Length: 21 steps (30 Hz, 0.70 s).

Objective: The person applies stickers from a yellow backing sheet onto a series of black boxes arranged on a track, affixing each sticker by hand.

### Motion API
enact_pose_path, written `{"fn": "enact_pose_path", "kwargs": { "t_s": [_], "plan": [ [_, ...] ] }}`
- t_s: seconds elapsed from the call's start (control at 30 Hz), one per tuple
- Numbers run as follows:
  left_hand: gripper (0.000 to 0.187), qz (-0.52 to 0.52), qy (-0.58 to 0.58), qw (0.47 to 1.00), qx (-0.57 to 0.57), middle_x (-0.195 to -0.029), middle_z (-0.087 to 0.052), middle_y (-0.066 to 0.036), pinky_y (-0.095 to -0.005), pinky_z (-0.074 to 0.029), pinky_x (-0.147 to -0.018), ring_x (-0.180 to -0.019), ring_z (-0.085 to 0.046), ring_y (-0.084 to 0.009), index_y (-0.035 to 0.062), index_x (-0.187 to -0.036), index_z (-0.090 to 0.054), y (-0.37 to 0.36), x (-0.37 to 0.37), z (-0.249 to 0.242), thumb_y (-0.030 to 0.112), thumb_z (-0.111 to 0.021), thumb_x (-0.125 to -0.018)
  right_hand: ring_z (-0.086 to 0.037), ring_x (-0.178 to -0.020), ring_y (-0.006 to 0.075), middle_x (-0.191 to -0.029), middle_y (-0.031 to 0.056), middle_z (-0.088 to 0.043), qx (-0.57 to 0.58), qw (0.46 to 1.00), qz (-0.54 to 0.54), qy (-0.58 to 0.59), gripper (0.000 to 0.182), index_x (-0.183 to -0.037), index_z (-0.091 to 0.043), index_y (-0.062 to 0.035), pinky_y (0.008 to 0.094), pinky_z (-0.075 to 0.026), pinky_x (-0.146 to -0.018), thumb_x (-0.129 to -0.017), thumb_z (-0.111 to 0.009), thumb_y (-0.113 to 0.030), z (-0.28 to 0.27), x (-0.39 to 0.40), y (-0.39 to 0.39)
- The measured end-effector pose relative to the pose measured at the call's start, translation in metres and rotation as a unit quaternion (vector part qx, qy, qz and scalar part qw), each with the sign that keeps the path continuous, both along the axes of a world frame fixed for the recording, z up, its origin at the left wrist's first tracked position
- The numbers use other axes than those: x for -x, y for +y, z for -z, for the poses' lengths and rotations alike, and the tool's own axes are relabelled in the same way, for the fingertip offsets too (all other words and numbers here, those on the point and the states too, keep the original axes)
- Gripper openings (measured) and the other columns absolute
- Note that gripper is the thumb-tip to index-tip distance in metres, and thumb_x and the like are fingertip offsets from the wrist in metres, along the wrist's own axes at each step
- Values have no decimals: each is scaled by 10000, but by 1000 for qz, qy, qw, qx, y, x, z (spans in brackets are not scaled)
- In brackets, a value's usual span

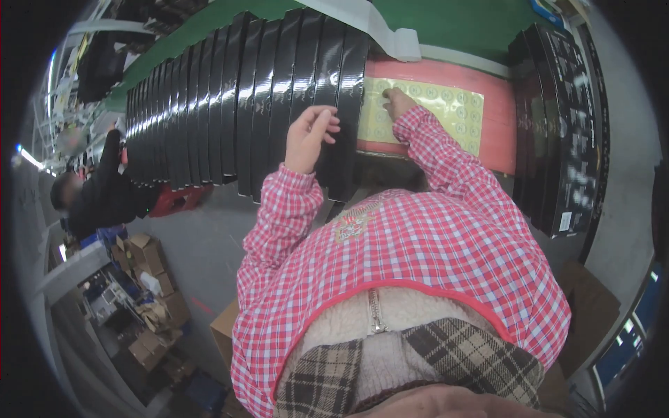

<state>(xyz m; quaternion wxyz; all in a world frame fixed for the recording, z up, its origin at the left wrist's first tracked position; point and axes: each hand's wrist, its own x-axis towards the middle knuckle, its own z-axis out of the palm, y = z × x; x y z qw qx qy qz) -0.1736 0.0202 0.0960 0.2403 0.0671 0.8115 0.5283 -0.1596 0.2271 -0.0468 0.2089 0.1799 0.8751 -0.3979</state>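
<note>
A long row of glossy black flat boxes (237,97) stands on edge along a green conveyor. My left hand (311,136) rests on the top edge of the nearest black box (346,118), fingers curled over it. My right hand (397,103) reaches to a yellow sheet of round stickers (446,108) lying on a red surface (498,132), with its fingertips on the sheet's left part. Whether a sticker is pinched between the fingers cannot be told. Both arms wear red checked sleeves.
Another stack of black boxes (561,125) stands at the right. A person in black (94,191) works at the far left beside a red crate (174,200). Cardboard boxes (150,279) clutter the floor lower left. A white strip (376,28) lies on the green belt (453,21).
</note>
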Motion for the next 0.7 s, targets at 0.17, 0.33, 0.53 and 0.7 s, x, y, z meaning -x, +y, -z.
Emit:
{"fn": "enact_pose_path", "kwargs": {
  "t_s": [0.17,0.33,0.53,0.7],
  "plan": [
    [285,41,-1,999,1,-876,-620,-79,-217,-499,-639,-775,-599,-152,78,-1012,-612,17,21,5,311,-490,-900,-526,-1090,327,-1195,173,-524,68,995,68,-14,256,-1153,-519,-29,352,-427,-947,-900,-503,-68,2,2,-2],
    [304,64,-6,998,3,-894,-622,-81,-217,-498,-642,-788,-599,-158,75,-1014,-605,35,27,14,333,-494,-897,-539,-1052,312,-1171,166,-526,42,996,72,5,237,-1131,-523,-42,330,-441,-922,-895,-518,-68,6,-2,-4],
    [302,61,4,998,1,-904,-625,-81,-218,-500,-642,-796,-605,-159,78,-1017,-605,38,30,17,336,-506,-893,-456,-1189,324,-1324,149,-428,67,993,87,-30,355,-1255,-444,-67,363,-370,-1008,-906,-505,-87,-13,-2,-7],
    [300,49,2,999,-2,-913,-625,-88,-225,-505,-646,-800,-605,-167,80,-1016,-606,38,32,16,335,-505,-894,-491,-1149,321,-1269,154,-478,84,992,94,-21,307,-1205,-482,-58,350,-392,-988,-900,-511,-70,-1,-2,-6]
  ]
}}
